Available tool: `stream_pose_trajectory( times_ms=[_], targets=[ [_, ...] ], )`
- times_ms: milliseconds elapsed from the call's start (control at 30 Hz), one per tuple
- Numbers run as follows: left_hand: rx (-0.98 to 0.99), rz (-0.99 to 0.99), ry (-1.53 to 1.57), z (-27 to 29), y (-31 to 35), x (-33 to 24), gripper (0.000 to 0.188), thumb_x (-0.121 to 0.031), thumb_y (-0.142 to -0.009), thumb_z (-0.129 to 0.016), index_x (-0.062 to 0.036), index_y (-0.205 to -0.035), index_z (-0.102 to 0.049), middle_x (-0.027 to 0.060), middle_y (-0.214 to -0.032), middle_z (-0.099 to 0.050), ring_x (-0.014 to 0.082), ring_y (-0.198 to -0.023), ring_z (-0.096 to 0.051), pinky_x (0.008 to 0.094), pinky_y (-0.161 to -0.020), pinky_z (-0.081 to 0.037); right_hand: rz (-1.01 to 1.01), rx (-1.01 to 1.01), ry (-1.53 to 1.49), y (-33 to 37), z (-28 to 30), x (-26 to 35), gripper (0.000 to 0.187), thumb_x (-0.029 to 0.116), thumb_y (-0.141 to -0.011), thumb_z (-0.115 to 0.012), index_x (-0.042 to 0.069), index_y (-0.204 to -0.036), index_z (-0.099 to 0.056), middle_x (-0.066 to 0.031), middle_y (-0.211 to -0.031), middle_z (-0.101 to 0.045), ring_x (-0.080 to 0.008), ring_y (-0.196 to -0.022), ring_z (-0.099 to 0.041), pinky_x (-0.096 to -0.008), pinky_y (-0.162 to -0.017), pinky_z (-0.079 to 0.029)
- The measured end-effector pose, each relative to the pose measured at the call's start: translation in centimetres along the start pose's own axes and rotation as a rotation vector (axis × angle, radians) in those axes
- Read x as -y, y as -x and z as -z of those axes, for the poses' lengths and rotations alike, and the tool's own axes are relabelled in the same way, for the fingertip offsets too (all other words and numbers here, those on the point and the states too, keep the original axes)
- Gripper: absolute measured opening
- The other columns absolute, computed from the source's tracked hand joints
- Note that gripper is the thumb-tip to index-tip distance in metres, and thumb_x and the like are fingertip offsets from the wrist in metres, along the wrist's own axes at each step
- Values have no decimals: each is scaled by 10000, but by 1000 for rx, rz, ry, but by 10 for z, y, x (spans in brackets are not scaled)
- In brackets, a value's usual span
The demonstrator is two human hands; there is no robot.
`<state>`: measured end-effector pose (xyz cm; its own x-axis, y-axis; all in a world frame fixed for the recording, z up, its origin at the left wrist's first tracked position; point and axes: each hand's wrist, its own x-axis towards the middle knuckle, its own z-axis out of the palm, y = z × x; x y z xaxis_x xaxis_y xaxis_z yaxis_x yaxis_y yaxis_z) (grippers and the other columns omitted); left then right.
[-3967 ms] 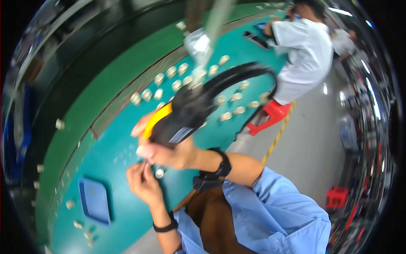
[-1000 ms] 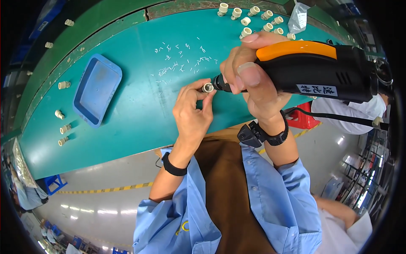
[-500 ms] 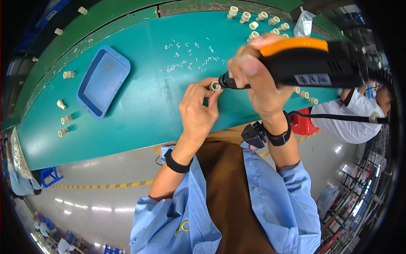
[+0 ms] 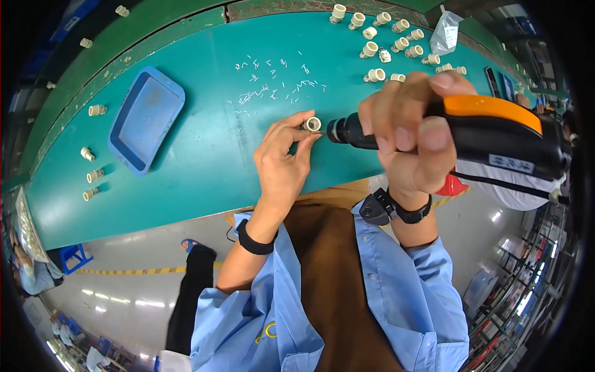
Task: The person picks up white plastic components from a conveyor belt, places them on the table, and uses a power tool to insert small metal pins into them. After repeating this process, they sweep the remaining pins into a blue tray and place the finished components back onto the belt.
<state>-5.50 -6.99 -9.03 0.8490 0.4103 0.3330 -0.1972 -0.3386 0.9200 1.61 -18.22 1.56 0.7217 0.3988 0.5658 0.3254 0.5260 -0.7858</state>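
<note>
My left hand [image 4: 280,162] is closed, its thumb and fingers pinching a small cream cylindrical socket [image 4: 313,124] just above the green table. The socket's round opening faces up; its lower part is hidden by my fingers. Wrapped in my right hand [image 4: 416,133] is a black and orange electric screwdriver [image 4: 496,127], held nearly level. Its nose and thin bit point left, towards my left thumb tip and the socket's side. Whether the bit touches anything I cannot tell. Many small white pins [image 4: 263,93] lie scattered on the table beyond my left hand.
A blue tray [image 4: 144,164] lies at the left, with several cream sockets [image 4: 94,176] beside it. More sockets [image 4: 370,49] stand at the back right near a clear plastic bag [image 4: 446,32]. A black cable hangs by the screwdriver. Another person's sandalled foot [image 4: 190,245] shows beyond the table's front edge.
The screwdriver and my right hand have moved right and slightly down, drawing the bit away from the socket's opening. My left hand still holds the socket. Another person's leg has come into view.
</note>
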Motion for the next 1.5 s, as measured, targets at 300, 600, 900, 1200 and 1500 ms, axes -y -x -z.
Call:
stream_pose_trajectory(
  times_ms=[300, 600, 900, 1200, 1500],
  targets=[
    [5, -12, 10, 1, -1, 1, 139, 89, -641, -694, 22, -694, -583, 106, -940, -661, 230, -814, -615, 301, -675, -508, -34, -29, 10, 5, 2, -7, 352, 229, -856, -525, 106, -1172, -431, 18, -644, -441, -101, -505, -416, -287, -525, -386],
    [6, -28, 15, 2, 0, 2, 149, 86, -620, -702, 12, -697, -598, 96, -938, -658, 225, -798, -604, 298, -686, -506, -57, -33, 17, 7, -1, -5, 365, 239, -856, -528, 109, -1178, -418, 20, -647, -446, -101, -507, -417, -289, -533, -394],
    [17, -61, 38, 3, 0, 5, 200, 69, -610, -720, -2, -773, -628, 90, -977, -635, 227, -834, -587, 303, -705, -494, -66, -24, 4, 7, 1, -3, 365, 245, -864, -531, 104, -1180, -414, 19, -651, -448, -102, -517, -424, -290, -539, -395],
    [-5, 54, -54, -3, -4, -9, 314, 17, -608, -740, -15, -901, -631, 84, -968, -605, 247, -818, -560, 333, -712, -458, 21, 104, -113, 2, 18, 7, 380, 209, -874, -511, 107, -1228, -419, 10, -661, -458, -115, -530, -435, -300, -564, -405],
    [100, -112, -192, -1, -3, 4, 266, 10, -636, -723, -10, -877, -612, 87, -893, -596, 255, -733, -531, 335, -636, -434, -18, 92, 54, 2, 15, -1, 394, 165, -851, -519, 111, -1227, -414, -3, -659, -474, -123, -527, -446, -299, -553, -403]
  ],
)
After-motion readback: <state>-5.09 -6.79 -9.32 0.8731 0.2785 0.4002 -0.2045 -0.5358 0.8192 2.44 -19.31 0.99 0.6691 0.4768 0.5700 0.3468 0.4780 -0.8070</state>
